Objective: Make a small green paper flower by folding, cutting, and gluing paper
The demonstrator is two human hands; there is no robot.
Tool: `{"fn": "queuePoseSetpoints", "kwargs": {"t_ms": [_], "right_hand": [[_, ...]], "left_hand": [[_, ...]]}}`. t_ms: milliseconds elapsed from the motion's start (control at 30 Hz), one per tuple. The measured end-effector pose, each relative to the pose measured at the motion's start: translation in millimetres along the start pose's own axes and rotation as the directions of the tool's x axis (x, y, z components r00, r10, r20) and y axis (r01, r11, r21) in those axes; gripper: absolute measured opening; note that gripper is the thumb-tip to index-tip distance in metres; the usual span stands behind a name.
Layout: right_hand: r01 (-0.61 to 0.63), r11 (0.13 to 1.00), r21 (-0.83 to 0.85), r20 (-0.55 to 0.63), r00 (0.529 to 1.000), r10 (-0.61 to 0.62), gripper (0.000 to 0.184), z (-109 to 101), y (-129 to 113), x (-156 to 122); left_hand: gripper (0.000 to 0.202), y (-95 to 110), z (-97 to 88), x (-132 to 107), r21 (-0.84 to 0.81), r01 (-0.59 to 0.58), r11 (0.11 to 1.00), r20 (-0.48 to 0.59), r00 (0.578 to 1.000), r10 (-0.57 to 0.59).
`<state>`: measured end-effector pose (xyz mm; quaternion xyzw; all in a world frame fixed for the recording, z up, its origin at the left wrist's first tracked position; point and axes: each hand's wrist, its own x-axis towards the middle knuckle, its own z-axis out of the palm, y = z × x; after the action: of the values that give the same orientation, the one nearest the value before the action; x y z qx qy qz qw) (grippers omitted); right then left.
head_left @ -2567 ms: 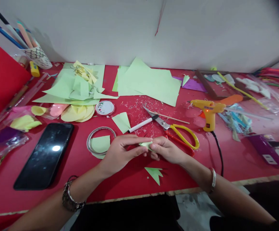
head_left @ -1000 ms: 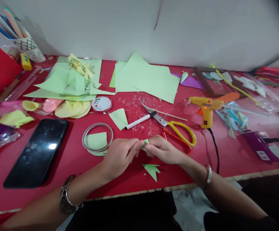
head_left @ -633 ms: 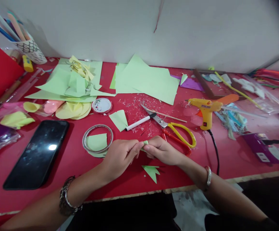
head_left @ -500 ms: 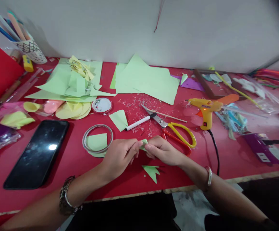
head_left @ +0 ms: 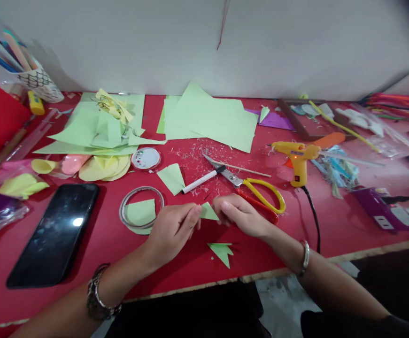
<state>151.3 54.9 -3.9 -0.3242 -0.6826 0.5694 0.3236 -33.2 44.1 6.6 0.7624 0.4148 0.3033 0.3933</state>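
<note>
My left hand (head_left: 172,230) pinches a small folded light-green paper piece (head_left: 209,212) just above the red table (head_left: 338,234). My right hand (head_left: 241,216) is curled beside it, fingertips at the paper's right edge; I cannot tell whether they grip it. A cut green paper shape (head_left: 221,251) lies on the table just below both hands. Yellow-and-red scissors (head_left: 257,195) lie right behind my right hand, next to a white marker (head_left: 202,180).
A black phone (head_left: 54,232) lies at the left. A ring with green paper (head_left: 141,213), a folded green piece (head_left: 172,178), green sheets (head_left: 207,122) and yellow circles (head_left: 102,168) sit behind. A yellow glue gun (head_left: 297,157) stands at the right, its cord running to the table edge.
The hands have drawn slightly apart and the green paper piece now shows as an opened triangle between them. The view has shifted a little.
</note>
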Motion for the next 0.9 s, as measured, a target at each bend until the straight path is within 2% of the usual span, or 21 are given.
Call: {"fn": "queuePoseSetpoints", "kwargs": {"t_ms": [133,200,267,333,400,433,500,600,700,800,900], "right_hand": [[0.012,1.000,0.012,-0.039,0.999,-0.012,0.042,-7.2,-1.9,-2.3],[0.013,0.999,-0.038,-0.063,0.998,-0.015,0.042,-13.5,-8.1,-4.5],[0.018,0.985,-0.170,-0.108,0.994,-0.036,0.038,-20.4,-19.6,-8.1],[0.016,0.931,-0.365,-0.128,0.990,-0.067,0.030,-24.3,-34.1,-13.8],[-0.021,0.848,-0.529,-0.042,0.999,-0.002,0.025,-22.1,-46.6,-21.0],[-0.043,0.795,-0.605,0.024,0.997,0.073,0.027,-18.6,-50.6,-24.7],[-0.021,0.705,-0.709,0.124,0.980,0.154,0.031,-8.2,-52.6,-31.8],[-0.018,0.649,-0.760,0.196,0.947,0.256,0.032,7.5,-43.8,-38.5],[-0.039,0.638,-0.769,0.177,0.946,0.272,0.014,13.0,-32.3,-38.6],[-0.042,0.640,-0.767,0.133,0.966,0.223,0.021,6.1,-27.8,-33.4],[-0.085,0.660,-0.747,0.033,0.986,0.164,0.017,-7.3,-30.6,-25.2]], "left_hand": [[0.040,-1.2,-2.4,2.6,0.030,-0.027,0.999,-0.035,0.999,0.028],[0.040,-2.0,-4.1,3.8,0.040,-0.040,0.998,-0.070,0.997,0.042],[0.040,-3.2,-5.4,4.6,0.060,-0.052,0.997,-0.091,0.994,0.057],[0.040,-4.8,-5.9,5.1,0.109,-0.070,0.992,-0.092,0.993,0.080],[0.040,-6.3,-5.9,5.3,0.171,-0.084,0.982,-0.090,0.991,0.100],[0.040,-6.9,-5.9,5.5,0.191,-0.084,0.978,-0.094,0.990,0.103],[0.039,-7.7,-6.0,5.8,0.197,-0.074,0.978,-0.106,0.990,0.097],[0.038,-8.3,-6.6,6.4,0.172,-0.063,0.983,-0.115,0.990,0.083],[0.038,-9.2,-7.6,7.6,0.183,-0.041,0.982,-0.104,0.993,0.061],[0.038,-10.8,-7.9,10.0,0.229,0.008,0.973,-0.034,0.999,0.000],[0.037,-11.9,-7.4,13.1,0.306,0.068,0.950,0.030,0.996,-0.081]]}}
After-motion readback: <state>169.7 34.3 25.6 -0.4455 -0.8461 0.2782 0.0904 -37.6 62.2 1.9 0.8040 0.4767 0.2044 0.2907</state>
